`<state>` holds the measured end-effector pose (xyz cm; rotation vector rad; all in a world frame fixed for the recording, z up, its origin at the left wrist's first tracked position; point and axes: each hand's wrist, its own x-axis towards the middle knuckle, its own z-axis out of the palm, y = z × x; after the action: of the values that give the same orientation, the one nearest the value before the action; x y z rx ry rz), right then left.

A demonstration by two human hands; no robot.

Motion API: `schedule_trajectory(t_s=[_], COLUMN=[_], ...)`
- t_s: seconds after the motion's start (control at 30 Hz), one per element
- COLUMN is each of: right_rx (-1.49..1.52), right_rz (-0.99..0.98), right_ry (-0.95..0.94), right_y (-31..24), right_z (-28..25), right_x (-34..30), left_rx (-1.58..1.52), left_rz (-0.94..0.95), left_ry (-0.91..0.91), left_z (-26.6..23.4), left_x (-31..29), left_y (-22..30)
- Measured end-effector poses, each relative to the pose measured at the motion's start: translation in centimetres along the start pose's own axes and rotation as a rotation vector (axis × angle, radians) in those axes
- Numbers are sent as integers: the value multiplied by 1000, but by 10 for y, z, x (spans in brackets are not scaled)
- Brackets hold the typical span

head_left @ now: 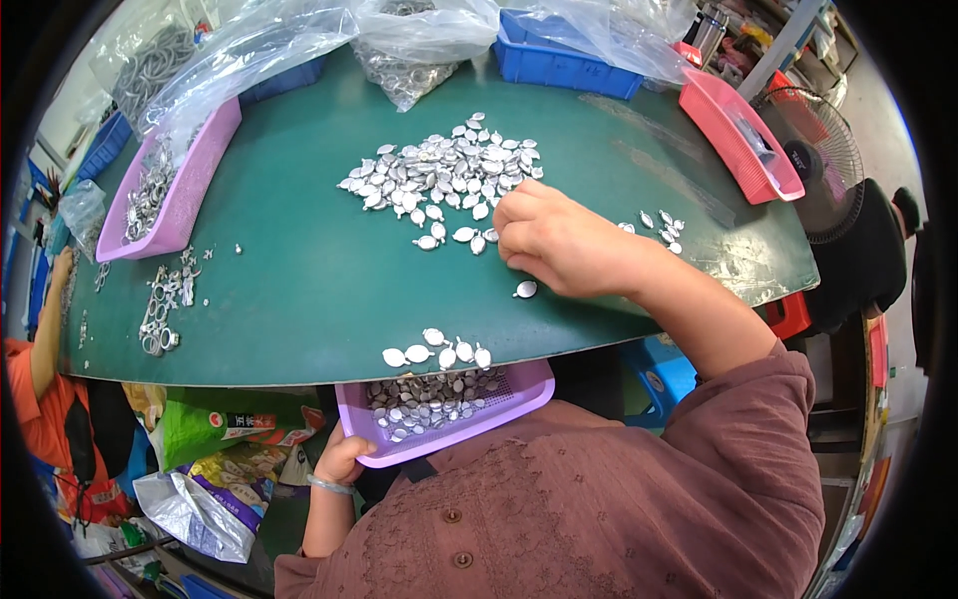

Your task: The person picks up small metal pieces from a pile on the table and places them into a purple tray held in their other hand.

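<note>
My left hand (343, 457) grips the near left corner of a purple plastic basket (521, 407), held against the table's front edge. Inside the basket lie many small silvery oval metal pieces (424, 407). Over the table, my right hand (552, 240) is closed with bent fingers at the near right side of a pile of similar oval pieces (439, 172). Its fingertips are hidden, so what they hold cannot be seen. One loose oval piece (525, 289) lies just below that hand. A short row of pieces (435, 349) rests near the table edge above the basket.
A pink-purple basket of metal parts (172, 200) stands left, with loose rings (158, 309) below it. Clear bags (424, 50), a blue bin (564, 62) and a red-pink basket (733, 135) line the back. A co-worker's arm (48, 324) reaches in at far left.
</note>
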<state>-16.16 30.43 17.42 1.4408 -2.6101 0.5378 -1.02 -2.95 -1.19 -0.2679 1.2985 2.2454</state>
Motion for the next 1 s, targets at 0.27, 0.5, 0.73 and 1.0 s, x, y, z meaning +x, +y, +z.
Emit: schedule_trajectory(t_s=[0.27,0.5,0.73,1.0], right_rx=[116,57,28,-37], right_rz=[97,191,164,324], right_ry=[-1,117,234,168], right_y=[-12,-22,-9,-3], right_z=[-8,6,-5,-5], right_x=[-21,-22,-20,-25], left_rx=[0,16,27,1], left_rz=[-16,-4,6,6], left_ry=[6,13,32,-1], left_z=[-1,-2,1,-1], left_x=[-1,0,-2,-2], left_y=[0,-2,-1,-2])
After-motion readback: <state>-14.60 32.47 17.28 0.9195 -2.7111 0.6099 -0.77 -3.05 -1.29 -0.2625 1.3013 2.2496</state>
